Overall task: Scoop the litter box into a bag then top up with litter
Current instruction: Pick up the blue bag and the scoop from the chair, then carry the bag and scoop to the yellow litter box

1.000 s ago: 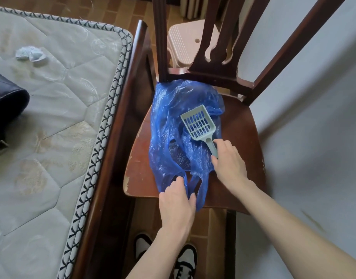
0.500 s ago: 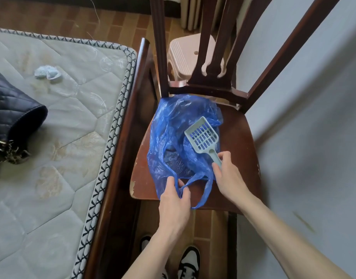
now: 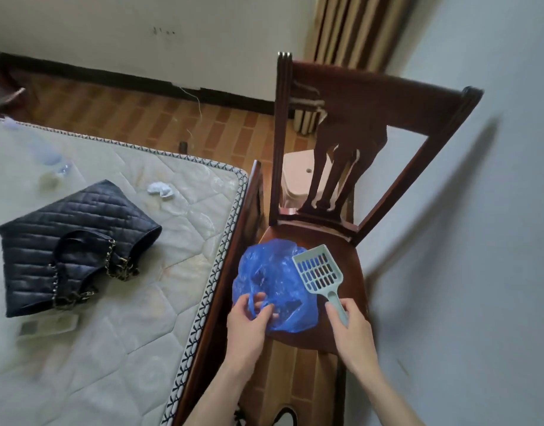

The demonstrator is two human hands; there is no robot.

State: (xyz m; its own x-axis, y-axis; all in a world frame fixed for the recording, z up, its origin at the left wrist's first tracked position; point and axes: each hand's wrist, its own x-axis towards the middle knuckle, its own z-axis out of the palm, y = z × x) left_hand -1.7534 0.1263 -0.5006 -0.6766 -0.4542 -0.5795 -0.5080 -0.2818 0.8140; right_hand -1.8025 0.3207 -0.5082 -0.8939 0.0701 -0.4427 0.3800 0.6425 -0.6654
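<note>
A crumpled blue plastic bag (image 3: pixel 275 278) lies on the seat of a dark wooden chair (image 3: pixel 350 250). My left hand (image 3: pixel 249 324) grips the bag's handle loops at its near edge. A pale blue slotted litter scoop (image 3: pixel 318 270) rests tilted at the bag's right side. My right hand (image 3: pixel 352 330) holds the scoop by its handle. No litter box is in view.
A bare mattress (image 3: pixel 117 302) in a wooden frame lies close on the left, with a black quilted handbag (image 3: pixel 67 241) and a crumpled tissue (image 3: pixel 160 189) on it. A pink plastic stool (image 3: pixel 298 176) stands behind the chair. A pale wall runs along the right.
My head has tilted up, so more of the room shows. My left hand has closed round the bag's handles and gathered the bag. The scoop has shifted to the bag's right side.
</note>
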